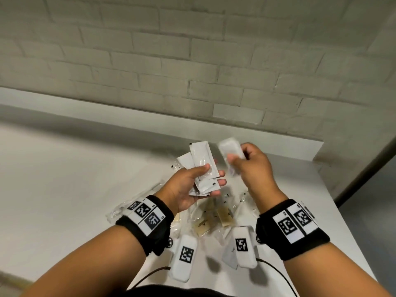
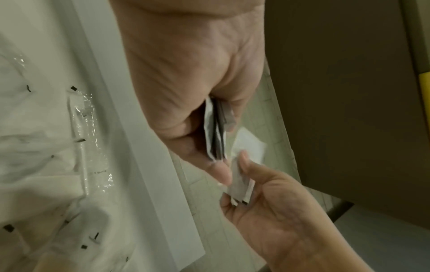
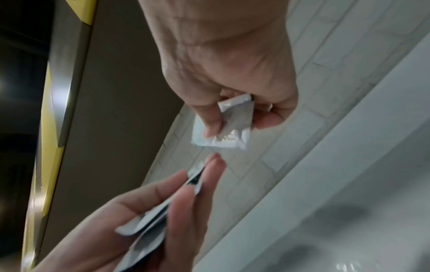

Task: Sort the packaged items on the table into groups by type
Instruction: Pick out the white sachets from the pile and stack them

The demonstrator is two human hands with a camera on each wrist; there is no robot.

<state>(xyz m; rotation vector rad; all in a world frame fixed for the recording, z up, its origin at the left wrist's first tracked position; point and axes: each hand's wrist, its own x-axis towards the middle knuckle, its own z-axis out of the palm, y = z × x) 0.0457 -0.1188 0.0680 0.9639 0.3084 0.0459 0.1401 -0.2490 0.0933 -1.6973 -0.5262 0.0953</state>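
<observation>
My left hand (image 1: 211, 179) holds a fanned stack of white sachets (image 1: 201, 163) above the table, thumb on top, fingers beneath. The left wrist view shows that stack (image 2: 215, 132) edge-on between thumb and fingers. Just to its right, my right hand (image 1: 237, 161) pinches one more white sachet (image 1: 230, 150), blurred in the head view. In the right wrist view this sachet (image 3: 230, 128) sits between thumb and forefinger, with the left hand's stack (image 3: 151, 219) below it. A mixed pile of clear and beige packets (image 1: 214, 217) lies on the white table (image 1: 64, 179) beneath both hands.
Long clear packets (image 1: 132, 202) lie left of the pile. A grey-white packet (image 1: 230, 257) lies near the front edge. A white ledge and brick wall (image 1: 192, 67) close the back. The table's right edge (image 1: 347, 230) drops to the floor.
</observation>
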